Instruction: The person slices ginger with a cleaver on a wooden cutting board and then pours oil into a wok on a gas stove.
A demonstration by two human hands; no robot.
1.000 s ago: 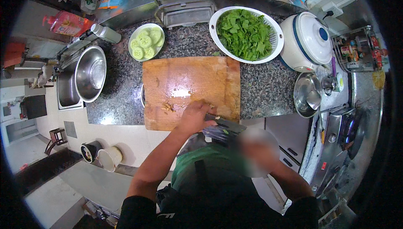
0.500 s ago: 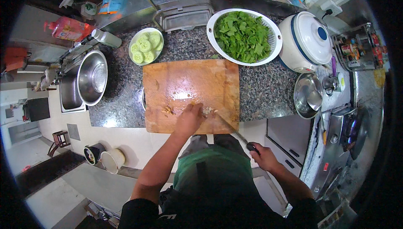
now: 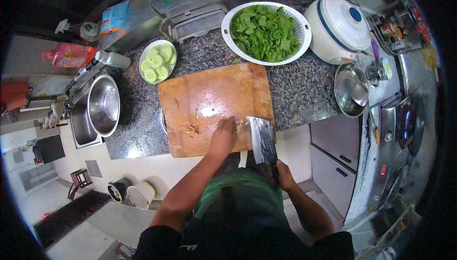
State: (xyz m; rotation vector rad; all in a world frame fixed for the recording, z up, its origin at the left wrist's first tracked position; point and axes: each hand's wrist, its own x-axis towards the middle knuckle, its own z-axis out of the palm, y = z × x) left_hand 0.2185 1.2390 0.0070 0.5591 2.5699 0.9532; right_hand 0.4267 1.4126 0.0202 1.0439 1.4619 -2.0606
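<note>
My right hand (image 3: 284,175) grips the dark handle of a cleaver (image 3: 261,138). The broad blade lies turned partly flat over the right front of a wooden cutting board (image 3: 185,98), its tip pointing away from me. On the board's front middle rests my left hand (image 3: 223,135), its fingers drawn together and pointing down; whatever is under them is hidden. Small pale chopped bits, perhaps garlic (image 3: 240,125), lie between those fingers and the blade. Left of that hand sits a little pile of brownish scraps (image 3: 193,129).
Behind the board stand a plate of cucumber slices (image 3: 156,62) and a white colander (image 3: 226,30) of chopped leafy greens (image 3: 264,34). A white rice cooker (image 3: 342,26) is at the back right, a steel bowl (image 3: 345,105) before it. Another steel bowl (image 3: 105,110) sits by the sink (image 3: 80,126).
The cleaver has swung from edge-on and slanting right to showing its flat side, pointing away. My right hand has come inward. The whole view has tilted and shifted slightly.
</note>
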